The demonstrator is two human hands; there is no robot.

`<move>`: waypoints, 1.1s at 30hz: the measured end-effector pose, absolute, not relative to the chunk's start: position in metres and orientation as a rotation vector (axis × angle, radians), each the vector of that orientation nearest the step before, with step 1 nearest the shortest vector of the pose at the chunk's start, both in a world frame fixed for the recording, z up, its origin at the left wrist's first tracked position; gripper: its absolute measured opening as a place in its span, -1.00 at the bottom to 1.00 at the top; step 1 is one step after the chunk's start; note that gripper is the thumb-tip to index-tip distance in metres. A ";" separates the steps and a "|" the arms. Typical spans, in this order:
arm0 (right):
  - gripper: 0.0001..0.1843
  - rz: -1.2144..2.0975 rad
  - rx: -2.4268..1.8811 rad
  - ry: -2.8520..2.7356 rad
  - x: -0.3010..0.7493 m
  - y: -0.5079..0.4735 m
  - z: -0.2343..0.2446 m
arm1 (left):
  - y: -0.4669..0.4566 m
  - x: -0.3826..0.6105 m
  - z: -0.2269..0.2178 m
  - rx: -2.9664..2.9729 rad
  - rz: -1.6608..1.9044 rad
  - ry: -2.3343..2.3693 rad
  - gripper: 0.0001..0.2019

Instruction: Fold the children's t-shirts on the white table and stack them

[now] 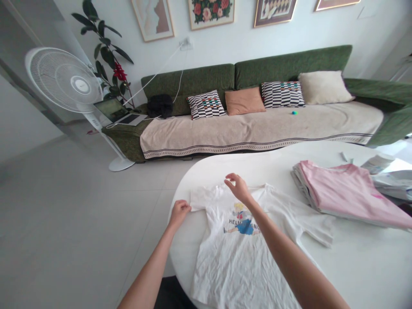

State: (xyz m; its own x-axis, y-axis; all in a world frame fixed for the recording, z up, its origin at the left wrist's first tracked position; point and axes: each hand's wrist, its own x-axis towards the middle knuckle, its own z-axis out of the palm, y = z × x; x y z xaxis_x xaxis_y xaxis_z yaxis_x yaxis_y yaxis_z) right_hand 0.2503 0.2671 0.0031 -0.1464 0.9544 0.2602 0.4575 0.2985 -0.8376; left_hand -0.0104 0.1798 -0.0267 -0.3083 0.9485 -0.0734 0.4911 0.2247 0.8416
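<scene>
A white T-shirt (pixel 222 253) with a printed figure and lettering on its chest lies spread on the white table (pixel 199 171), its neckline away from me. The body of the shirt is wrinkled. At the hem of the sleeve on the left, my left hand (pixel 180 210) has its fingers pinched together on the cloth. My right hand (pixel 238 187) is over the shoulder beside the collar, fingers curved and a gap showing between thumb and fingertips, with nothing visible in it. My right forearm crosses the shirt and hides part of the print.
To the right lies a stack of folded clothes with a pink shirt (pixel 344 184) on top. Beyond it are a white roll (pixel 378 163) and other items. Behind the table stands a green sofa (pixel 196 81) with cushions; a white fan (pixel 80 86) and a laptop (pixel 125 116) are at left.
</scene>
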 end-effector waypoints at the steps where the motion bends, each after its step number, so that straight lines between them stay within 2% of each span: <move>1: -0.79 0.627 -1.360 -1.848 0.273 0.262 -0.004 | 0.179 -0.015 -0.031 1.358 0.936 1.952 -0.92; 4: -0.72 0.357 -1.660 -2.043 0.341 0.241 -0.027 | 0.190 -0.017 -0.034 1.415 0.836 2.019 -0.83; 8: -0.59 0.205 -1.947 -2.205 0.387 0.219 -0.043 | 0.223 0.004 -0.025 1.391 0.742 2.209 -0.48; 10: -0.54 0.169 -1.972 -2.208 0.391 0.217 -0.043 | 0.239 0.019 -0.019 1.429 0.641 2.323 -0.37; 13: -0.51 0.194 -2.015 -2.098 0.392 0.228 -0.040 | 0.259 0.040 -0.011 1.592 0.463 2.320 -0.44; 17: -0.59 0.287 -2.111 -1.972 0.400 0.256 -0.040 | 0.283 0.065 -0.007 1.816 0.225 2.104 -0.58; 22: -0.74 0.332 -2.105 -1.937 0.409 0.280 -0.038 | 0.303 0.093 -0.010 1.753 0.337 1.777 -0.77; 26: -0.86 0.377 -2.046 -1.909 0.416 0.275 -0.016 | 0.302 0.093 -0.003 1.722 0.442 1.672 -0.83; 30: -0.82 0.301 -1.899 -1.761 0.419 0.254 0.019 | 0.281 0.074 0.046 1.696 0.548 1.479 -0.74; 33: -0.87 0.478 -1.610 -1.572 0.414 0.235 0.053 | 0.248 0.066 0.108 1.662 0.437 1.172 -0.67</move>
State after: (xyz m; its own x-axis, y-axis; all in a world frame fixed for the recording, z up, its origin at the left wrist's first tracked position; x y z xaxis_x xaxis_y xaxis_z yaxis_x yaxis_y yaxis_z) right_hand 0.4142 0.2354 0.0530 0.1497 0.9520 0.2671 0.6424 0.1117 -0.7582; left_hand 0.0661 0.2477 0.1077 0.4622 0.8532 -0.2419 0.4862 -0.0157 0.8737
